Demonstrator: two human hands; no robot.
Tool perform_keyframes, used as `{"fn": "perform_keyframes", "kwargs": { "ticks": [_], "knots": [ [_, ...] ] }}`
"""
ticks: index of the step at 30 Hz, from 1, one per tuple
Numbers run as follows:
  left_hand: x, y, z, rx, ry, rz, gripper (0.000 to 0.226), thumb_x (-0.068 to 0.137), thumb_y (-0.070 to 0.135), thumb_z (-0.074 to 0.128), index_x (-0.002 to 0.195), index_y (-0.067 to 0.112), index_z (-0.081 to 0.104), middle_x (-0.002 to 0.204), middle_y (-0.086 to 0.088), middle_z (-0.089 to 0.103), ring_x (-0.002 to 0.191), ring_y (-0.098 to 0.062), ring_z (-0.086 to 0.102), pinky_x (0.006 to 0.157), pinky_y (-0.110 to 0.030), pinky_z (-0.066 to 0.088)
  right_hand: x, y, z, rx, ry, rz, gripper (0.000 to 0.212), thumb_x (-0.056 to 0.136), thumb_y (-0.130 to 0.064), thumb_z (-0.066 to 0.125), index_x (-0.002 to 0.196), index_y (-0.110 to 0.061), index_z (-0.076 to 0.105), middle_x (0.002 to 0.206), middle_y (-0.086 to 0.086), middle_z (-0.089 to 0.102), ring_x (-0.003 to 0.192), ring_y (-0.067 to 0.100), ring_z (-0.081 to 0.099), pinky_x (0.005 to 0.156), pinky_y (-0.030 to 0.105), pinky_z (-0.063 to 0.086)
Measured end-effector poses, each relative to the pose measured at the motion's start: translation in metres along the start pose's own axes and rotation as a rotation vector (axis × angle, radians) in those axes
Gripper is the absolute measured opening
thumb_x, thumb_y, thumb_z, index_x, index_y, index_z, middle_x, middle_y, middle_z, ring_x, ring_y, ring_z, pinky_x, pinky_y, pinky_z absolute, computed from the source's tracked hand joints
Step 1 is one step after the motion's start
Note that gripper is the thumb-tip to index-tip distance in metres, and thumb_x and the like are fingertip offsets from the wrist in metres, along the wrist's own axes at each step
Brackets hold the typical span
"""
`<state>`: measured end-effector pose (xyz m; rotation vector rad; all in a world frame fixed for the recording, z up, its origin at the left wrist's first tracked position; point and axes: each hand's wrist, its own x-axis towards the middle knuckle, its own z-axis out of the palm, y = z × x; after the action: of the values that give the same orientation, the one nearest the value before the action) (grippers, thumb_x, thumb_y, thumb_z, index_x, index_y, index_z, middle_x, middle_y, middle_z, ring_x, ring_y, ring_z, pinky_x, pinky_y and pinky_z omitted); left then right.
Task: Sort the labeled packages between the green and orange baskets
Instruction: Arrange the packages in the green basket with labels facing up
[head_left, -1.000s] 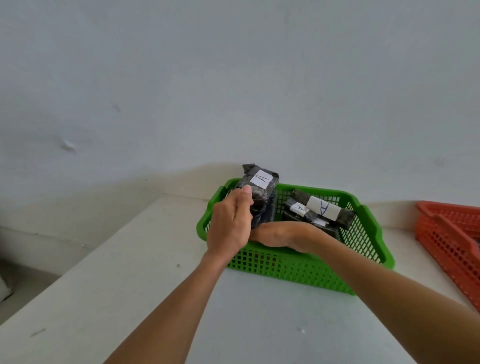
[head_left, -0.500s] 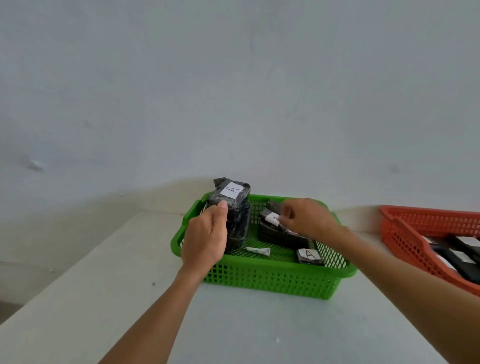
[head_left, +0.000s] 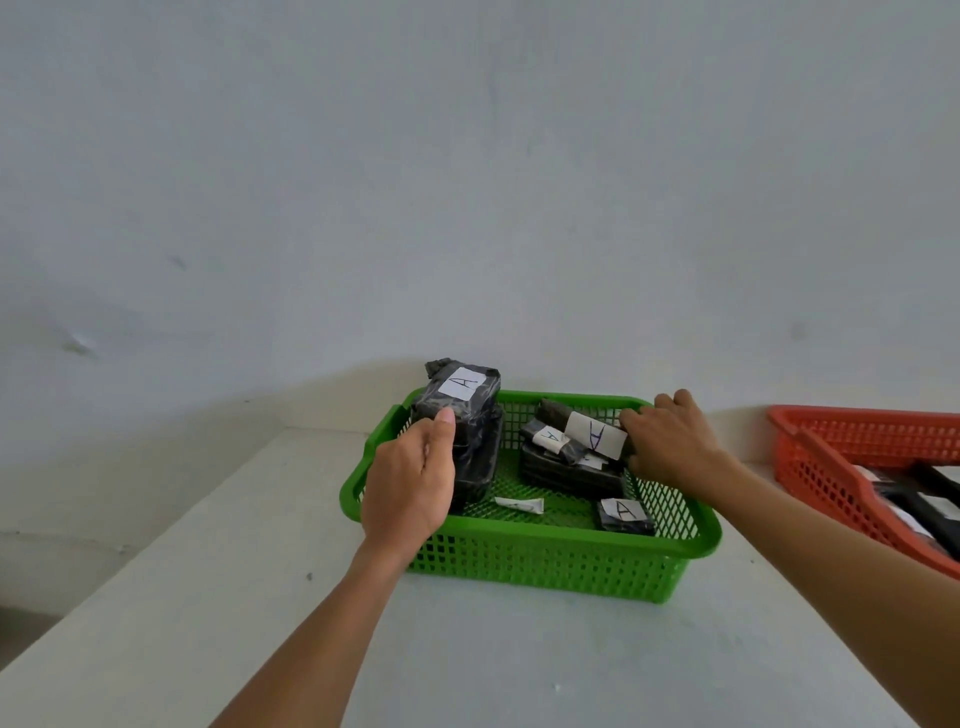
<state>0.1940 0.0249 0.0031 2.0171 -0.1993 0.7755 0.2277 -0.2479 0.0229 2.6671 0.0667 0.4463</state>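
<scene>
A green basket (head_left: 545, 561) stands on the white table ahead of me. At its left end a stack of black wrapped packages rises above the rim, the top package (head_left: 462, 400) bearing a white "A" label. My left hand (head_left: 410, 483) grips the near side of that stack, thumb against the top package. My right hand (head_left: 670, 441) holds the right end of a long black package (head_left: 582, 431) labelled "A", which lies on a pile of other labelled packages at the basket's right rear. A small "A" package (head_left: 623, 514) lies flat in the near right corner.
An orange basket (head_left: 831, 467) with several black labelled packages stands at the right edge. A loose white label strip (head_left: 519, 503) lies on the green basket's floor. A pale wall closes the back; the table's left edge drops off diagonally.
My right hand left the stack, crossed the basket to the right and took hold of the long "A" package. The left hand stayed on the stack. The camera view shifted, revealing the orange basket's contents.
</scene>
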Motion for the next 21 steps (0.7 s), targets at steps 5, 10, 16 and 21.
{"fn": "perform_keyframes", "kwargs": {
  "ticks": [5, 10, 16, 21],
  "knots": [
    [0.0, 0.0, 0.001, 0.035, 0.012, -0.018, 0.051, 0.097, 0.046, 0.037, 0.067, 0.011, 0.057, 0.054, -0.004, 0.059, 0.052, -0.02, 0.057, 0.05, -0.039, 0.047, -0.001, -0.014, -0.015, 0.115, 0.01, 0.013, 0.043, 0.081, -0.043, 0.053, 0.119, -0.023, 0.048, 0.117, 0.003, 0.06, 0.114, 0.025, 0.051, 0.106, 0.044, 0.023],
    [0.001, 0.0, 0.002, 0.121, 0.05, -0.043, 0.028, 0.092, 0.025, 0.052, 0.064, 0.019, 0.053, 0.048, 0.005, 0.052, 0.043, -0.008, 0.047, 0.042, -0.029, 0.035, 0.009, -0.069, -0.057, 1.094, -0.118, 0.096, 0.04, 0.088, -0.052, 0.049, 0.099, -0.015, 0.06, 0.082, 0.0, 0.068, 0.069, 0.017, 0.063, 0.059, 0.028, 0.049],
    [0.001, -0.001, 0.002, 0.151, 0.064, -0.078, 0.018, 0.085, 0.018, 0.055, 0.067, 0.019, 0.054, 0.047, 0.005, 0.052, 0.042, -0.006, 0.046, 0.039, -0.027, 0.031, 0.037, -0.126, -0.07, 1.45, -0.342, 0.419, 0.07, 0.066, -0.078, 0.05, 0.087, -0.011, 0.058, 0.077, 0.009, 0.066, 0.065, 0.024, 0.065, 0.048, 0.026, 0.047],
    [0.001, -0.002, 0.003, 0.163, 0.058, -0.086, 0.018, 0.084, 0.02, 0.054, 0.066, 0.02, 0.052, 0.046, 0.006, 0.05, 0.039, -0.004, 0.045, 0.037, -0.018, 0.021, 0.051, -0.134, -0.074, 1.619, -0.357, 0.55, 0.047, 0.067, -0.05, 0.072, 0.081, -0.008, 0.06, 0.065, 0.007, 0.061, 0.038, 0.017, 0.052, 0.036, 0.015, 0.036]
  ]
}}
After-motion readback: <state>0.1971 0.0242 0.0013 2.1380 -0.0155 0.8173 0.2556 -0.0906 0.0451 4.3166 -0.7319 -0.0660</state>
